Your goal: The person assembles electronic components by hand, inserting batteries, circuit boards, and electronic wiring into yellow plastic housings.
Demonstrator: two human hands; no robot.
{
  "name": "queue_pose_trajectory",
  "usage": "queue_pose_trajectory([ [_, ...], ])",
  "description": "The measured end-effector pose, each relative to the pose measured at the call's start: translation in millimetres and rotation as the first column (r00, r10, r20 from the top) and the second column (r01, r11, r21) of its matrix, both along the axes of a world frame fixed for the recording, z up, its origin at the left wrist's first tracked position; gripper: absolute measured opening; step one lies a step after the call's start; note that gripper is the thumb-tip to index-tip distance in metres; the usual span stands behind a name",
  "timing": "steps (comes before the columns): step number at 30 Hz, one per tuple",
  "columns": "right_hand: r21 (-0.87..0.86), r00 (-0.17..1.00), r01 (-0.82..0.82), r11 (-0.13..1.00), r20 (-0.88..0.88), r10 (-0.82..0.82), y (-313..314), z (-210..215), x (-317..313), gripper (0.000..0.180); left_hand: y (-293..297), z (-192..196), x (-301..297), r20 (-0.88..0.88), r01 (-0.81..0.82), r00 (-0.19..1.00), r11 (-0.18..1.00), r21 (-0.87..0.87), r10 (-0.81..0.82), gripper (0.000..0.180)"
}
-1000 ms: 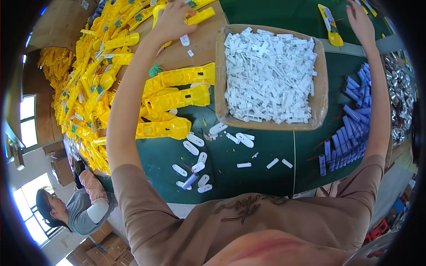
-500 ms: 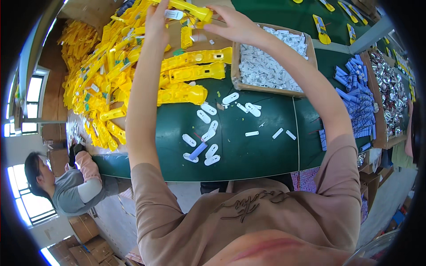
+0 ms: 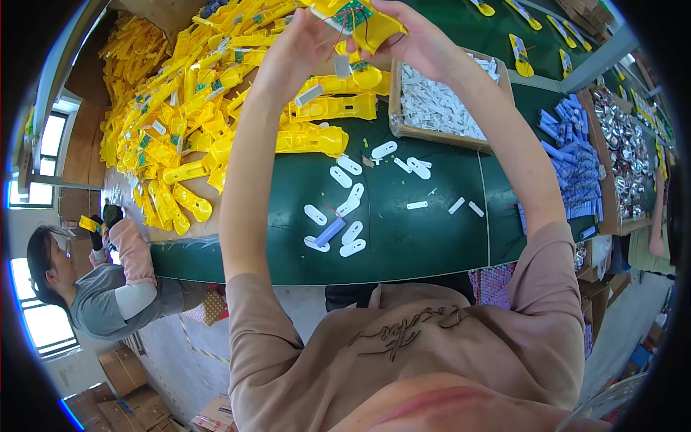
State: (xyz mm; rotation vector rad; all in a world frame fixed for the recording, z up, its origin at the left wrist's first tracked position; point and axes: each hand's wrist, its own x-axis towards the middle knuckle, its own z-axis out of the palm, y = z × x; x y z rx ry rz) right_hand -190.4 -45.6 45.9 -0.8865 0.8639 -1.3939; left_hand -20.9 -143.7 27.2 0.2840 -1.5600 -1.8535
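1. Since half a second ago, the yellow housing (image 3: 386,30) has turned between the hands, so that its green circuit board (image 3: 351,17) now faces the camera.
2. Left hand (image 3: 296,54): raised well out from the body, arm nearly straight, fingers curled and gripping the housing's left part; some fingertips are hidden.
3. Right hand (image 3: 419,47): brought inward, elbow bent outward, thumb and fingers closed on the housing's right part.
4. The housing sits between both hands, cut off by the upper picture edge; a small white piece (image 3: 342,66) shows just right of the left hand.
5. A yellow heap (image 3: 165,140) crowds the left hand's outer side; a carton (image 3: 440,139) lies bodyward of the right hand, partly under that arm.
6. Open room lies bodyward of both hands, over green tabletop (image 3: 417,252) dotted with white covers (image 3: 316,214); its near edge is well apart from them.
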Motion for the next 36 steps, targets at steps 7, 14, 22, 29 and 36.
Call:
queue_pose_trajectory([
  [7, -0.077, 0.887, -0.247, 0.966, 0.384, 0.257, 82, -22, 27, 0.063, 87, 32, -2, -0.205, 0.135, 0.971, 0.989, 0.063, -0.120, 0.053],
  [14, -0.052, 0.984, -0.062, 0.997, 0.161, 0.070, 171, -35, 64, 0.044, 110, 29, 11, -0.164, -0.313, 0.950, 0.836, -0.450, 0.267, 0.039],
  [22, -0.228, 0.914, 0.366, 0.902, 0.270, -0.303, 194, 14, 55, 0.032, 129, -14, 20, 0.049, -0.381, 0.901, 0.840, -0.387, 0.431, 0.036],
  [29, -0.256, 0.755, 0.288, 0.923, -0.532, -0.383, 152, -42, -1, 0.037, 181, -52, 3, 0.202, -0.180, 0.957, 0.973, -0.145, 0.207, 0.035],
  [36, -0.036, 0.797, 0.502, 0.864, -0.371, -0.478, 152, -68, 1, 0.041, 194, -80, 2, 0.308, -0.112, 0.933, 0.962, -0.248, 0.188, 0.030],
])
